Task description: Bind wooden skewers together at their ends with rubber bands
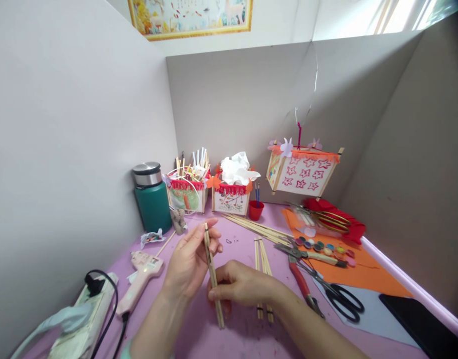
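A slim bundle of wooden sticks [211, 263] stands tilted between my two hands, with a dark band near its upper end. My left hand [187, 259] has its thumb and fingers closed around the upper part. Lower down, my right hand [240, 285] pinches the same sticks between thumb and fingers. Just right of that hand, more stick bundles [265, 259] with dark bands at their ends lie on the purple tabletop [199, 339], partly hidden by my right wrist. Behind them, loose wooden sticks [257, 228] are spread out.
At left are a pink glue gun [142, 279], a power strip [79, 319] with cables and a green flask [152, 199]. Black scissors [343, 299], a red-handled cutter [301, 281] and paints [319, 247] lie right. Decorated boxes [231, 200] and a hanging lantern [304, 172] are behind.
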The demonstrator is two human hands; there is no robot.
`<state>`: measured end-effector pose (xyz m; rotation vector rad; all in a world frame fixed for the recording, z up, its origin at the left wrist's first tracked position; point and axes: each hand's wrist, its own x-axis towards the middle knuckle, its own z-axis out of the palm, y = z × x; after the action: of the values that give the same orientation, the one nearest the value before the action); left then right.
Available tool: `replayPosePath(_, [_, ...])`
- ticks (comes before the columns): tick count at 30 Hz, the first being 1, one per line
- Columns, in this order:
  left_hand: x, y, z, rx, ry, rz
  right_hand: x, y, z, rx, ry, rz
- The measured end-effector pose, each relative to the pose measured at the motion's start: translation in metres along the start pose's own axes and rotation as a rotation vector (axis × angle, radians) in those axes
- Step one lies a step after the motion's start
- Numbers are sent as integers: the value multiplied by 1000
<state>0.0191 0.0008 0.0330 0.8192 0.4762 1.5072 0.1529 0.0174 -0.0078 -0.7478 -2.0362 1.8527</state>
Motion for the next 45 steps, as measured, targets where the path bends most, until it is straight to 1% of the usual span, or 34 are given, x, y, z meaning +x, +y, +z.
replayPosePath(4, [0, -5, 1, -20, 23, -6, 1, 1, -2, -27, 23, 2])
replayPosePath(7, [-1, -6, 3, 8, 5, 26, 1, 1, -6, -102, 74, -14])
replayPosePath(12, [-4, -5, 6, 111, -9, 85, 1, 1, -7, -222, 181, -56])
replayPosePath(17, [-6, -7, 8, 180, -46, 148, 3, -1, -4, -272, 269, -106])
replayPosePath(19, [-6, -8, 7, 243, -66, 163, 4, 0, -4, -262, 280, -123])
replayPosePath(21, [-6, -9, 6, 302, -96, 144, 6, 3, -4, -218, 261, -112])
replayPosePath(24, [-6, -9, 6, 314, -130, 106, 6, 6, -6, -166, 225, -92])
replayPosePath(29, [-5, -3, 5, 343, -129, 59, 6, 10, -9, -175, 233, -111])
replayPosePath(31, [-4, 1, 2, 395, -124, 2, 8, 13, -11, -138, 241, -114])
replayPosePath(34, [0, 5, -3, 512, -130, -133, 10, 19, -13, -59, 238, -104])
replayPosePath(36, [3, 5, -7, 594, -131, -196, 11, 21, -15, -35, 242, -108])
replayPosePath(38, [5, 3, -9, 649, -108, -205, 12, 22, -16, -37, 243, -120])
replayPosePath(43, [8, -4, -11, 673, 19, -147, 12, 23, -13, -118, 285, -125])
replayPosePath(45, [8, -5, -12, 676, 30, -139, 12, 22, -12, -136, 296, -129])
